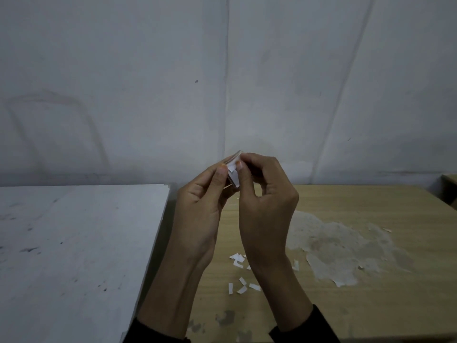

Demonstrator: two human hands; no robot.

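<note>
Both hands are raised above the wooden table [358, 201], close together. My left hand [200, 206] and my right hand [264, 199] pinch a small flat object with white paper on it [233, 172] between thumbs and fingertips. The object looks thin and partly clear at its top edge; most of it is hidden by my fingers. Several small white paper scraps [238, 259] lie on the wood below my wrists, with more scraps [243, 287] nearer me.
A white table [74, 243] with dark smudges stands at the left, its edge beside my left forearm. A pale patch of peeled residue [341, 246] covers the wooden table at the right. A grey wall rises behind both tables.
</note>
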